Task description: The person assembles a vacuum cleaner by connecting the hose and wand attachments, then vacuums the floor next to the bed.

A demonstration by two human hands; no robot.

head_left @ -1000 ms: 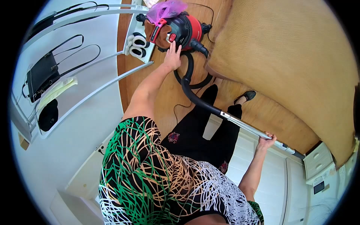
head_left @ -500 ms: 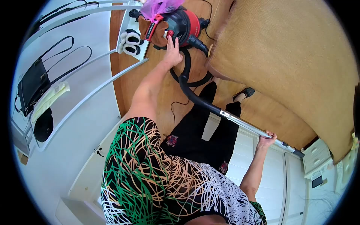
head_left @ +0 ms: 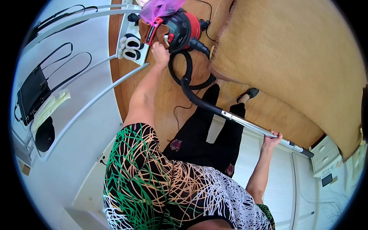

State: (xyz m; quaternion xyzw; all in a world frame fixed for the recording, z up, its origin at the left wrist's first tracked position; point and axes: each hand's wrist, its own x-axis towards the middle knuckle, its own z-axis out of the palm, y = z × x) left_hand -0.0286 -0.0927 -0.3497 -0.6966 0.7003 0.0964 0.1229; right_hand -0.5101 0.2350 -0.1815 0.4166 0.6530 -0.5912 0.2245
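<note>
A red and black canister vacuum cleaner [head_left: 184, 32] stands on the wooden floor. My left hand [head_left: 161, 55] is at its near left side, fingers bent against a brown suede-like piece [head_left: 163, 30] just below the red carry handle [head_left: 153, 31]. What the fingertips hold there, if anything, is hidden. A red knob [head_left: 171, 37] lies just right of the hand. My right hand [head_left: 271, 139] is wrapped around the silver vacuum tube [head_left: 249, 124], which slants down to the right. A black hose [head_left: 197, 100] joins the tube and loops back towards the machine.
Pink mesh [head_left: 161, 9] lies over the vacuum's top. Fluffy slippers [head_left: 132, 48] sit on a white rack at left, near a metal frame [head_left: 96, 99] and a hanging black bag [head_left: 34, 92]. A bed with a tan cover [head_left: 287, 50] fills the right; a thin cord [head_left: 175, 113] crosses the floor.
My left hand has moved left and slightly down, from beside the red knob to the brown piece, and its fingers have bent. My right hand stays on the tube.
</note>
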